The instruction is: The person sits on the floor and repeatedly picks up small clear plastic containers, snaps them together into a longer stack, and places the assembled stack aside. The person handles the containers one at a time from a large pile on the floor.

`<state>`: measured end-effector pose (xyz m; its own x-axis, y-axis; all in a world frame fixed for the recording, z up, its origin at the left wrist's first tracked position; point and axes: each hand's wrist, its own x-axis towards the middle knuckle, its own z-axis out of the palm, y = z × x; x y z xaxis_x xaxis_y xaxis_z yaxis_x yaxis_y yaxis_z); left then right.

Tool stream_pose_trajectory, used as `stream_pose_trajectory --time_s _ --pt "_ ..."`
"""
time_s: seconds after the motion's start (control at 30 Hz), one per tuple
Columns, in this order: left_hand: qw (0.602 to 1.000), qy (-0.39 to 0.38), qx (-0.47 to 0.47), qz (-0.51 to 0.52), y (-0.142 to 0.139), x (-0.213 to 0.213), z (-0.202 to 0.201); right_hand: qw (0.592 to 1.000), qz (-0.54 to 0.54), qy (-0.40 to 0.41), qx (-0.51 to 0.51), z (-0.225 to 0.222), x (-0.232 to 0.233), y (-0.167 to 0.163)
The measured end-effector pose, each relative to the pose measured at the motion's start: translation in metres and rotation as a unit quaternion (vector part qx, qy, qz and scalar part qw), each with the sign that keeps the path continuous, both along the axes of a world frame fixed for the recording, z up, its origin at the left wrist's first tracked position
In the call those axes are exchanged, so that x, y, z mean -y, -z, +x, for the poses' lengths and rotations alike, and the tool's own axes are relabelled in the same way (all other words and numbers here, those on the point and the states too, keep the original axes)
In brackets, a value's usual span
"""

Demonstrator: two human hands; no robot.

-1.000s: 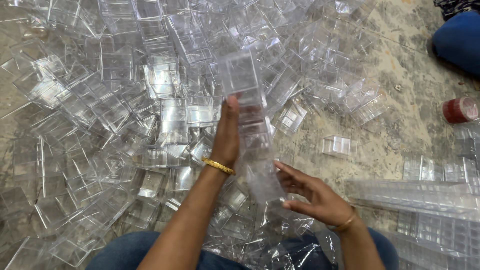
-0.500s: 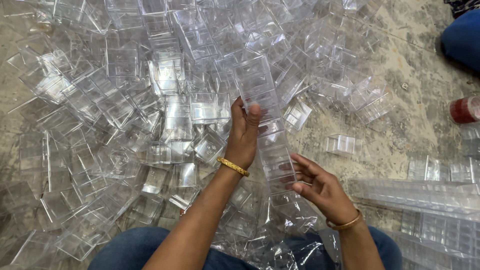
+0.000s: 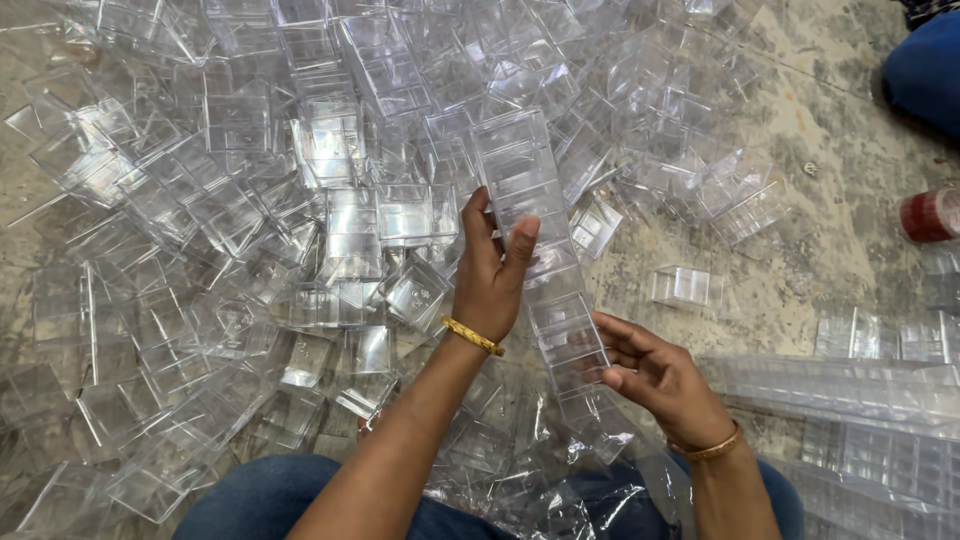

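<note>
The red can [image 3: 930,214] and blue cloth [image 3: 925,70] run off the right edge; the box pile [image 3: 250,180] is cut at top and left; the stack's [image 3: 545,250] box count blurs.

Glossy clear plastic boxes [image 3: 330,150] lie on rough, matt concrete floor [image 3: 820,130]; gold metal bangle [image 3: 472,336].

The stack of nested boxes [image 3: 545,250] and the loose heap of boxes [image 3: 250,200] are colourless clear plastic. Both wrists wear gold bangles [image 3: 473,337]. The jeans [image 3: 240,495] are blue, the floor [image 3: 820,230] mottled grey-beige. At three o'clock lies a red, white-speckled cylinder [image 3: 928,215].
</note>
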<state>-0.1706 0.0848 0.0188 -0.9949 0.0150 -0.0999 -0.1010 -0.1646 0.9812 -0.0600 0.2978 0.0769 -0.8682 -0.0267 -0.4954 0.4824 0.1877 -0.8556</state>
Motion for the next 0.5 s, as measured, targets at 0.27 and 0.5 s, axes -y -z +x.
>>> stream_pose_trajectory --time_s 0.27,0.5 --pt "0.997 0.000 -0.044 0.056 0.004 0.003 -0.004 0.996 -0.063 -0.023 -0.064 0.002 -0.010 0.012" --pt "0.994 -0.006 -0.013 0.110 0.006 0.002 -0.004 0.994 -0.089 -0.022 -0.057 0.002 -0.013 0.013"
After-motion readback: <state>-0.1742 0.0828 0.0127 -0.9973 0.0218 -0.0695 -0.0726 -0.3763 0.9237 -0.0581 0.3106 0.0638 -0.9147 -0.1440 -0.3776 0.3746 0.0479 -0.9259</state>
